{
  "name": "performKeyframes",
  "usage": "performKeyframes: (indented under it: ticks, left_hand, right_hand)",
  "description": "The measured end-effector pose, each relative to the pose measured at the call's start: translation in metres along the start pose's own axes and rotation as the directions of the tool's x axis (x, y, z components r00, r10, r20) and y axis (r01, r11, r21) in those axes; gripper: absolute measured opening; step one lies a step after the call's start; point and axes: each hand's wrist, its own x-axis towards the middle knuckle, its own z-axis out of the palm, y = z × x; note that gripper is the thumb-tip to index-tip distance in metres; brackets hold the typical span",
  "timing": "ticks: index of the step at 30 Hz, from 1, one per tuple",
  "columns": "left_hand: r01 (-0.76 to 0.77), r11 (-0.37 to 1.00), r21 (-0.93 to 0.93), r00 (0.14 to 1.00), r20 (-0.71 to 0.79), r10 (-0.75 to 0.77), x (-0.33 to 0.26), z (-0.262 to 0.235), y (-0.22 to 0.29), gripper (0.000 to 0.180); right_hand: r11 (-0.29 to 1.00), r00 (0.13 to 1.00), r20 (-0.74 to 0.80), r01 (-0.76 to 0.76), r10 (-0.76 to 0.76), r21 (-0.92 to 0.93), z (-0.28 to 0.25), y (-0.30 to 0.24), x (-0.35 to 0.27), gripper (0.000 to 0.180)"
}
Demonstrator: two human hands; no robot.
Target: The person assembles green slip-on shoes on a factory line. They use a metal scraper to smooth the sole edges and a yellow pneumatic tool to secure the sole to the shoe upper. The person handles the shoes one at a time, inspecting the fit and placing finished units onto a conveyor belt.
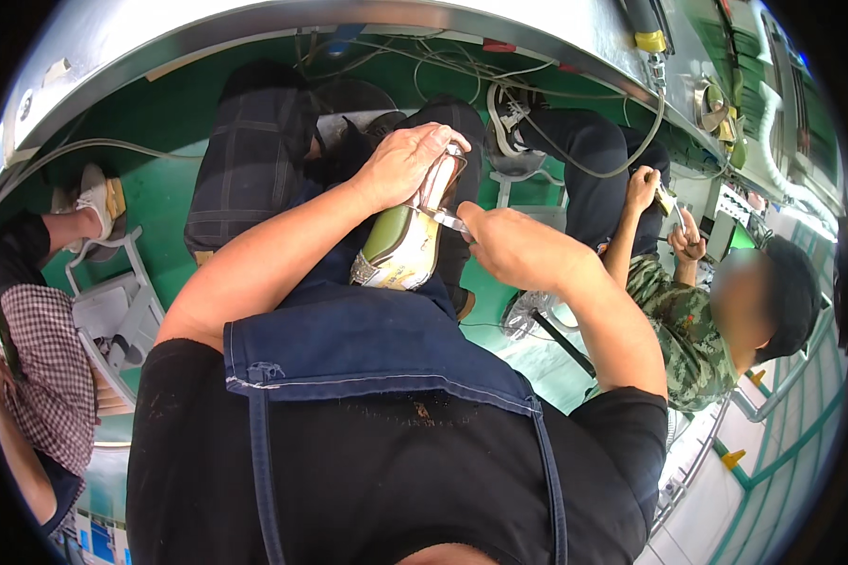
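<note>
A shoe upper [386,243] in olive green and cream lies lengthwise over my lap, pulled around what looks like a last. Its near end has a pale, rough edge. My left hand [407,166] is wrapped over the far end of it, fingers bent around the edge. From the right, my right hand [513,247] grips metal pincers [449,220], whose head touches the right side of the shoe near its middle. The pincers' handles are hidden inside my fist. A dark blue apron [377,344] spreads beneath the near end of the shoe.
A metal-edged bench [349,26] curves across the far side, with loose cables [433,52] under it. At right, a seated co-worker in camouflage [683,330] handles a small piece and a tool. Another person in a checked garment [47,358] sits at left beside a grey chair [122,306].
</note>
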Motion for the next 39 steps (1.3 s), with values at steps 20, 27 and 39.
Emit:
performKeyframes:
  ticks: [20,27,39]
  left_hand:
    - [0.657,0.631,-0.412,0.746,0.233,-0.624,-0.088,-0.015,0.042,0.087]
    - [0.659,0.663,-0.353,0.745,0.188,-0.64,-0.095,-0.013,0.048,0.075]
    - [0.49,0.858,0.156,0.871,-0.053,-0.488,-0.107,0.002,0.02,0.06]
  right_hand:
    - [0.982,0.988,-0.153,0.001,-0.03,-0.188,0.035,-0.021,-0.014,0.017]
    - [0.893,0.987,-0.136,0.015,-0.085,-0.451,0.029,-0.038,-0.021,0.02]
    - [0.947,0.391,-0.887,-0.101,-0.245,-0.306,-0.114,0.015,-0.065,0.04]
